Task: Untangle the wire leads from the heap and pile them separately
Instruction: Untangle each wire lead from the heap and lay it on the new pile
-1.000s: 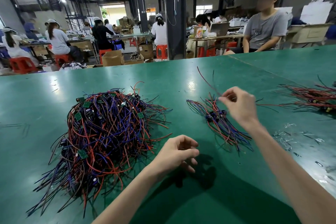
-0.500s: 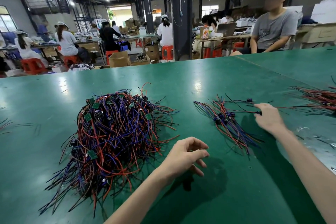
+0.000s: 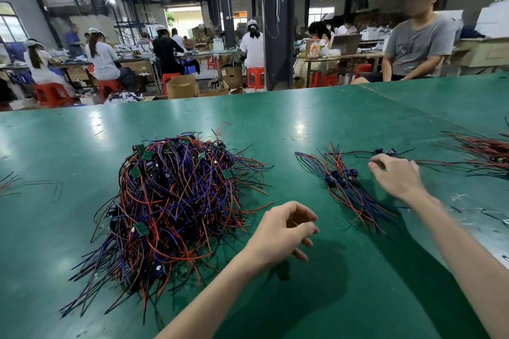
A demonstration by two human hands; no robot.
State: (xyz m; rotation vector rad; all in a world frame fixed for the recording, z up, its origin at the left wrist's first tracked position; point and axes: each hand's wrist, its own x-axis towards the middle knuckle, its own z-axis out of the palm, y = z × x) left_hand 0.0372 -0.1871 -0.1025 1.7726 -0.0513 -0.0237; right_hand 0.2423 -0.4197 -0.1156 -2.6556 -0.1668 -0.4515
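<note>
Nearest, the left hand [image 3: 283, 231] hovers just above the green table [image 3: 316, 305], fingers loosely curled around nothing I can make out. It is idle beside the heap [image 3: 176, 195], much as it was a second ago. That tangle of red, blue and black leads (small green boards dotted through it) sits just to the hand's left, bulky and barely reduced by the look of it.

Further out, the sorted pile [image 3: 347, 184] lies fanned on the table, well apart from the heap. The change is at the right hand [image 3: 396, 176]: a second ago it pinched one lead up in the air. Now that lead [image 3: 384, 150] lies flat at the far edge of the sorted pile, and the hand is above the table with fingers relaxed and spread, gripping nothing — though it is blurred, so a light touch on a wire cannot be ruled out.

So one more lead is delivered, and I judge the next pull from the heap is due — the left hand is already placed for it. Beyond, at the right edge, another bundle [image 3: 487, 151] of red leads lies apart.
</note>
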